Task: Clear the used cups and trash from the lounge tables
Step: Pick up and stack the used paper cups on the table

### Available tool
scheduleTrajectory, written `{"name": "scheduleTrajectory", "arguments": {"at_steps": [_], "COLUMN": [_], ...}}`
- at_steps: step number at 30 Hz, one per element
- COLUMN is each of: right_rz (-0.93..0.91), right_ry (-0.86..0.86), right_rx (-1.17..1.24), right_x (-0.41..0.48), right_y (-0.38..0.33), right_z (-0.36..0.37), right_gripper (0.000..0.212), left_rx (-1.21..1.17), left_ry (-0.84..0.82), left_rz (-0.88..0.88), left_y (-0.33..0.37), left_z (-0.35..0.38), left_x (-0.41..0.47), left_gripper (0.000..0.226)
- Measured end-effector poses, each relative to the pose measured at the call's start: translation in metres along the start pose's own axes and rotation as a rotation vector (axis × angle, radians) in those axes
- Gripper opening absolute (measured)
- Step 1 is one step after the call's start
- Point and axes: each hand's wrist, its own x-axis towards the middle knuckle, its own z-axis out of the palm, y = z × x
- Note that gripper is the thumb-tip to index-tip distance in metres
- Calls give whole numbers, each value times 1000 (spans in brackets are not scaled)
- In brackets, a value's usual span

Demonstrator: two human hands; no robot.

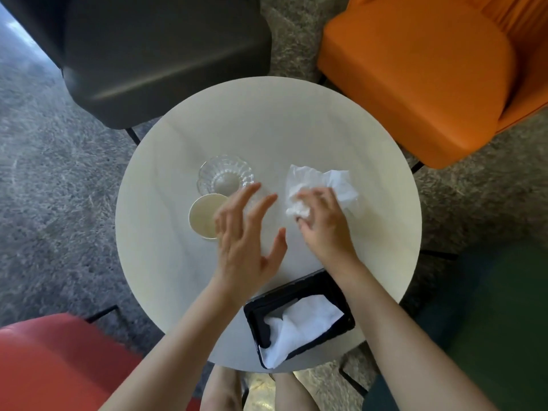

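Note:
On the round pale table (166,262) stand a clear ribbed glass (224,175) and, just in front of it, a cream paper cup (203,216). My left hand (247,241) hovers over the cup's right side with fingers spread and straight, holding nothing. To the right lies a crumpled white tissue (323,185). My right hand (324,223) is curled on the tissue's near end, bunching it in the fingers.
A black tissue box (299,318) with a white tissue sticking out sits at the table's near edge. Chairs ring the table: dark grey (160,54) far left, orange (415,78) far right, red (53,366) near left, dark green (489,321) near right. Grey carpet lies around.

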Motion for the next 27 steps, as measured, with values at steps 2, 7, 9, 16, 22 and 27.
{"name": "scheduleTrajectory", "arguments": {"at_steps": [2, 7, 9, 16, 22, 27], "right_rz": [120, 432, 458, 405, 367, 340], "right_ry": [100, -106, -140, -115, -182, -295], "right_rx": [21, -37, -45, -278, 33, 171], "right_x": [13, 27, 23, -8, -13, -17], "right_y": [10, 42, 48, 52, 52, 52], "right_z": [-11, -9, -5, -2, -6, -17], "right_gripper": [58, 48, 37, 20, 28, 54], "left_rx": [-76, -65, -73, -186, -317, -271], "left_ry": [-146, -445, -497, -565, -532, -556], "left_rz": [-28, -183, -288, -599, -442, -524], "left_y": [4, 7, 7, 11, 29, 32], "left_z": [11, 35, 43, 67, 75, 79], "left_x": [-4, -11, -10, -10, -11, -11], "left_gripper": [35, 36, 42, 61, 34, 52]}}
